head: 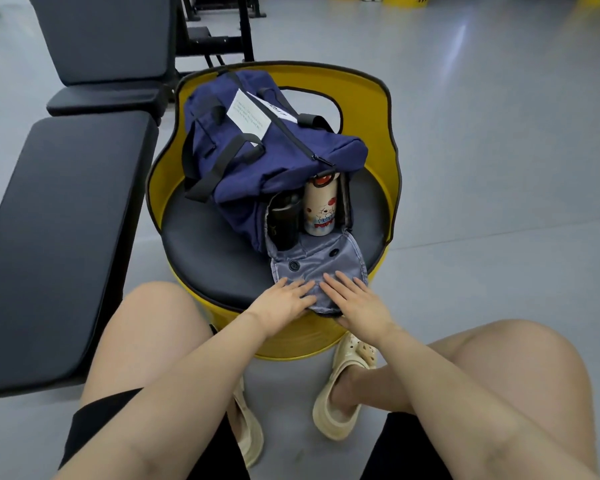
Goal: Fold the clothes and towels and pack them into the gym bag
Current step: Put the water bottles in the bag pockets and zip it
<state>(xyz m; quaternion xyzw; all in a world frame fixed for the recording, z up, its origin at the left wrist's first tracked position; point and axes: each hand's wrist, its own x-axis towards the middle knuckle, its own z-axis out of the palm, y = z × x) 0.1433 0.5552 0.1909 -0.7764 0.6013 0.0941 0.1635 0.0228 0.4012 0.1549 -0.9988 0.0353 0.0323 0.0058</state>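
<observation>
Gym floor is surrounding the yellow stool (388, 109) at the frame's centre, where the gym bag (257, 150) is lying; your left hand (281, 303) and right hand (355, 303), fingers straight, are pressing its end flap (317, 263) flat, probably keeping the bottles (321, 209) reachable.

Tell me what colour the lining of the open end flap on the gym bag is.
Grey: the open end flap shows a plain grey lining against the navy gym bag, in the head view.

Was a gym room with a smooth grey floor (482, 140) that caught a pale glare of overhead light at upper right. Held a yellow barrel-shaped seat (394, 174) with a black round cushion (205, 258) at centre, and black padded benches (59, 216) along the left. Showed dark metal equipment frames (222, 26) and yellow tubs (406, 0) at the far edge.
</observation>
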